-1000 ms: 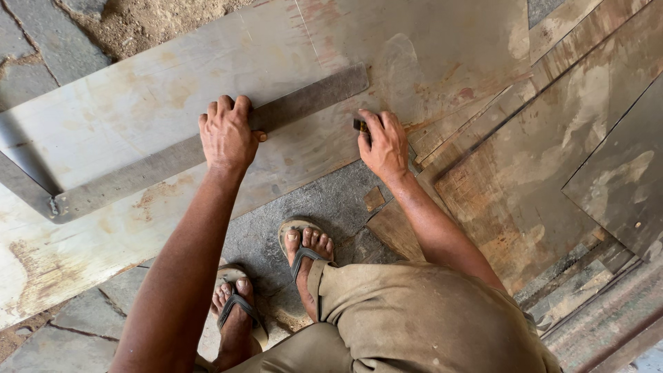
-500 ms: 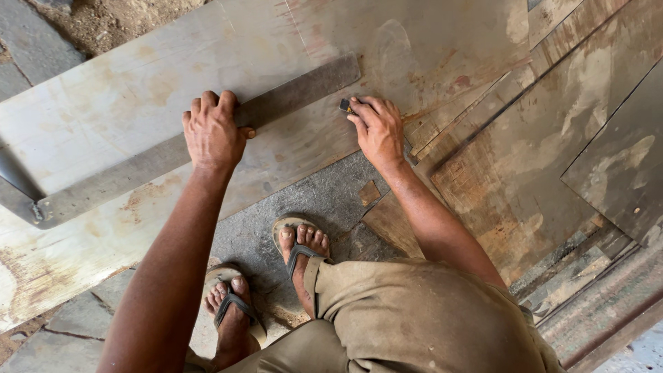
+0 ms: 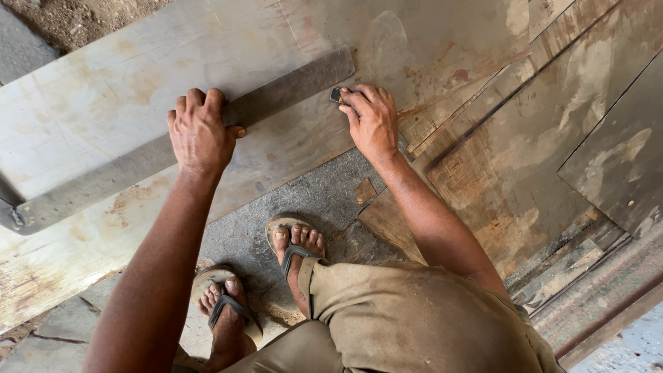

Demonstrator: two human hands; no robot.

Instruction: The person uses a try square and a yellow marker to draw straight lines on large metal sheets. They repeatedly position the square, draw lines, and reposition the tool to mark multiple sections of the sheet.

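Rough grey stone paving (image 3: 324,200) and a patch of bare dirt (image 3: 76,21) at the top left edge make up the ground, seen from above.

Across it lies a large flat sheet (image 3: 138,90), pale and stained with rusty brown blotches. On the sheet rests a long dark metal straightedge (image 3: 290,86), running diagonally from the sheet's lower left edge up toward its middle; its surface is dull grey-brown and worn, and a second arm meets its lower left end at a corner.

The left hand (image 3: 200,131) presses flat on the straightedge about midway along it, fingers spread over the top edge, thumb against the lower edge. The right hand (image 3: 373,121) sits just beside the straightedge's upper right end, fingers pinched together on a small dark marking tool (image 3: 336,95) whose tip is at the straightedge's lower edge. The two hands are apart, one on each side of the straightedge's right half.

Right of the straightedge, several more stained sheets (image 3: 525,138) lie overlapped. Below it, two feet in sandals (image 3: 290,249) stand on the paving, with olive trousers (image 3: 414,318) at the bottom.
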